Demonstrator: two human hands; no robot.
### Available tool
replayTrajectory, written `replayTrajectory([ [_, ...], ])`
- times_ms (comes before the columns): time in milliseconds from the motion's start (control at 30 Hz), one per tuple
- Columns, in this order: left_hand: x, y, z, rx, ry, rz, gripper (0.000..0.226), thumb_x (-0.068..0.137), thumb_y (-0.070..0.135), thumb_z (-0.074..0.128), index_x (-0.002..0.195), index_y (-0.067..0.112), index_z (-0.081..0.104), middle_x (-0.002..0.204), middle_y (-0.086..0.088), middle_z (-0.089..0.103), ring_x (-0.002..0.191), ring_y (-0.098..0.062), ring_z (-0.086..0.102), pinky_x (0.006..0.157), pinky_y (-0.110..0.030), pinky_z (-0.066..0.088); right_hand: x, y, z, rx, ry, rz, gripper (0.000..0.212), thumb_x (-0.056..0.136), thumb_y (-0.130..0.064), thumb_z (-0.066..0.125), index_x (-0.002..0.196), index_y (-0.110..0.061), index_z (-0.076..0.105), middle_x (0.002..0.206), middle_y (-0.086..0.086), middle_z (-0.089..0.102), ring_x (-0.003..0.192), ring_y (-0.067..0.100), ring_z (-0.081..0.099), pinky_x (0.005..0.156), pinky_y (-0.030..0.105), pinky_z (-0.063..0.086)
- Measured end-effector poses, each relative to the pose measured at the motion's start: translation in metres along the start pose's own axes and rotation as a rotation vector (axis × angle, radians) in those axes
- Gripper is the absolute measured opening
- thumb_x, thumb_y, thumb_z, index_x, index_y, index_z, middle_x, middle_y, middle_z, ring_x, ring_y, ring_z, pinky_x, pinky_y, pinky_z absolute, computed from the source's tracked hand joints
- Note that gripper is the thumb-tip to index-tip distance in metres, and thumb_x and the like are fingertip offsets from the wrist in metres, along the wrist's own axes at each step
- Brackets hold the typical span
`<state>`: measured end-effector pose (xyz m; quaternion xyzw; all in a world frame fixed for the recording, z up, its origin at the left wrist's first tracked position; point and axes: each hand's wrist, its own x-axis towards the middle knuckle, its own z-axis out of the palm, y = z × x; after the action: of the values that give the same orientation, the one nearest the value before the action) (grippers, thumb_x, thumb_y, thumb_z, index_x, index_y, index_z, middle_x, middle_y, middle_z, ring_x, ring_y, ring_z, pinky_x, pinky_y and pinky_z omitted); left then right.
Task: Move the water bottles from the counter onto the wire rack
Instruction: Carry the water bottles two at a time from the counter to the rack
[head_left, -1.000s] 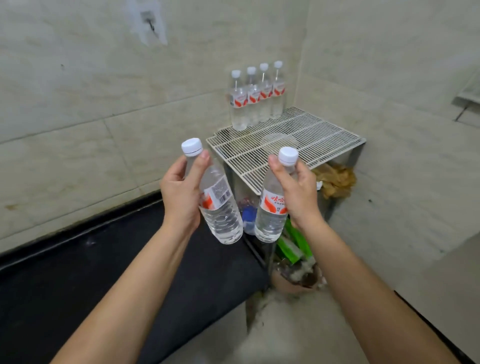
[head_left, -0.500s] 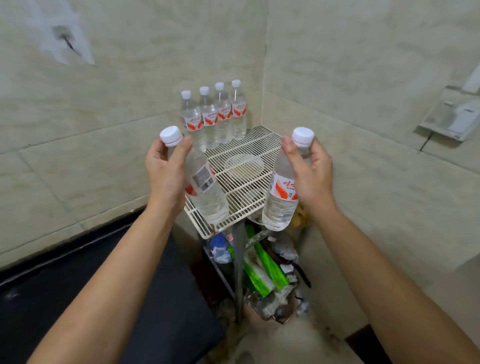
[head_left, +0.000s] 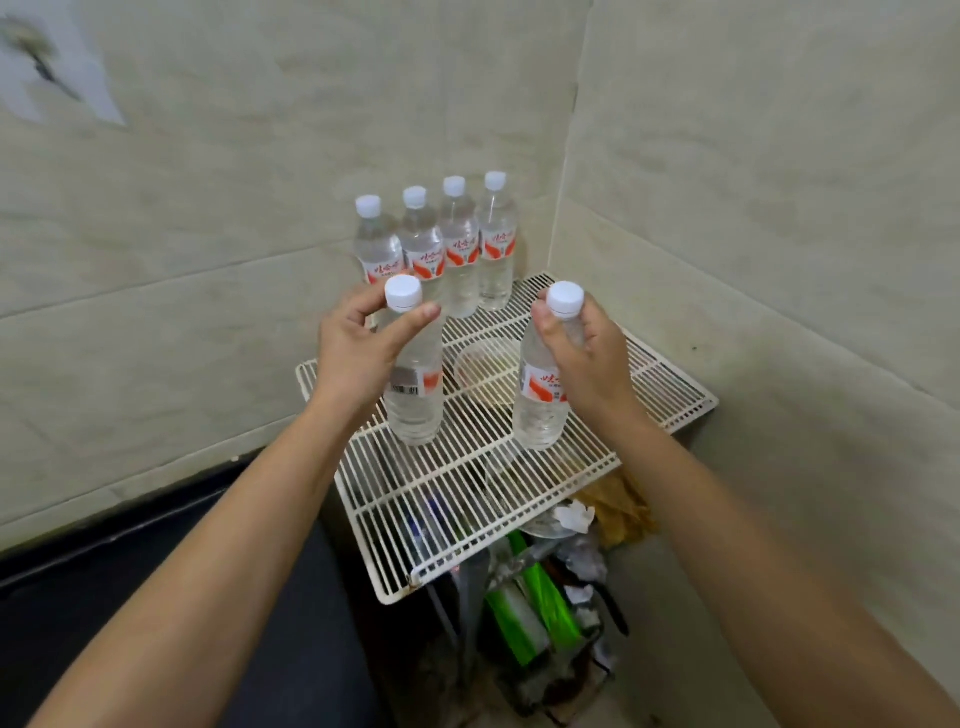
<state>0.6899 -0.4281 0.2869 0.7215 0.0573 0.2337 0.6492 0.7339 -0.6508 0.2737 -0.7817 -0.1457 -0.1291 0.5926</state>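
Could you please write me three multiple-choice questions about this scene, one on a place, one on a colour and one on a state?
1. Where do the four unheld bottles stand?
A) at the front edge of the rack
B) at the rack's back, by the wall
C) under the rack

2. What colour are the bottle caps?
A) red
B) blue
C) white

3. What is the left hand doing?
A) lying flat on the rack
B) holding a bottle near its cap
C) hanging empty

Answers:
1 B: the row stands against the wall at the rack's far end.
2 C: all six caps in view are white.
3 B: its grip closes round the neck just under the cap.
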Motion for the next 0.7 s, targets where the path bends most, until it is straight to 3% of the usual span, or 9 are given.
replayTrajectory([
  [133,0.018,-0.012,0.002,-0.031,0.068,-0.005,0.039,0.081,0.022,0.081,0.117,0.035,0.071,0.117,0.009,0.074,0.114,-0.011,0.067,0.101,-0.04,0.054,0.028,0.014,0.014,0.039,-0.082,0.011,0.028,0.098,-0.044,0.06,0.106,-0.018,0.065,0.098,0.0,0.071,0.09,0.015,0.067,0.081,0.037,0.055],
  [267,0.021,-0.019,0.005,0.111,0.056,0.053,0.045,0.092,0.037,0.069,0.135,0.025,0.061,0.127,0.007,0.069,0.122,-0.012,0.062,0.106,-0.047,0.05,0.057,0.022,0.015,0.049,-0.201,0.038,0.029,0.094,-0.048,0.065,0.109,-0.024,0.069,0.103,-0.003,0.074,0.098,0.013,0.07,0.092,0.046,0.057],
  [367,0.011,-0.031,0.012,0.229,0.035,0.083,0.05,0.099,0.047,0.053,0.144,0.028,0.045,0.14,0.007,0.057,0.131,-0.011,0.053,0.11,-0.049,0.045,0.053,0.029,0.011,0.072,-0.305,0.021,0.028,0.091,-0.051,0.067,0.113,-0.033,0.064,0.105,-0.013,0.072,0.1,0.001,0.068,0.094,0.034,0.057],
  [467,-0.005,-0.053,0.021,0.255,0.11,0.04,0.055,0.092,0.065,0.054,0.142,0.049,0.036,0.145,0.006,0.048,0.134,-0.014,0.049,0.109,-0.051,0.045,0.042,0.049,-0.002,0.081,-0.332,-0.053,0.04,0.078,-0.055,0.073,0.107,-0.035,0.055,0.097,-0.018,0.066,0.091,-0.003,0.065,0.08,0.017,0.052],
  [533,-0.01,-0.063,0.028,0.277,0.198,0.027,0.057,0.089,0.072,0.051,0.139,0.059,0.028,0.15,0.009,0.041,0.138,-0.013,0.044,0.113,-0.05,0.042,0.043,0.065,-0.011,-0.051,-0.325,-0.102,0.059,0.076,-0.072,0.068,0.116,-0.033,0.051,0.102,-0.012,0.065,0.09,0.005,0.064,0.076,0.025,0.053],
  [600,-0.007,-0.064,0.033,0.371,0.27,0.046,0.068,0.09,0.072,0.047,0.149,0.045,0.026,0.15,0.012,0.036,0.141,-0.015,0.038,0.115,-0.051,0.037,0.055,0.077,-0.016,-0.26,-0.313,-0.155,0.081,0.075,-0.084,0.051,0.131,-0.026,0.047,0.107,-0.002,0.065,0.091,0.016,0.062,0.075,0.034,0.05],
  [700,0.005,-0.056,0.034,0.349,0.296,0.055,0.065,0.093,0.062,0.054,0.149,0.034,0.035,0.15,0.003,0.046,0.135,-0.018,0.049,0.109,-0.051,0.046,0.085,0.076,-0.012,-0.388,-0.34,-0.189,0.087,0.077,-0.087,0.033,0.136,-0.024,0.046,0.107,0.0,0.065,0.091,0.02,0.06,0.077,0.037,0.046],
])
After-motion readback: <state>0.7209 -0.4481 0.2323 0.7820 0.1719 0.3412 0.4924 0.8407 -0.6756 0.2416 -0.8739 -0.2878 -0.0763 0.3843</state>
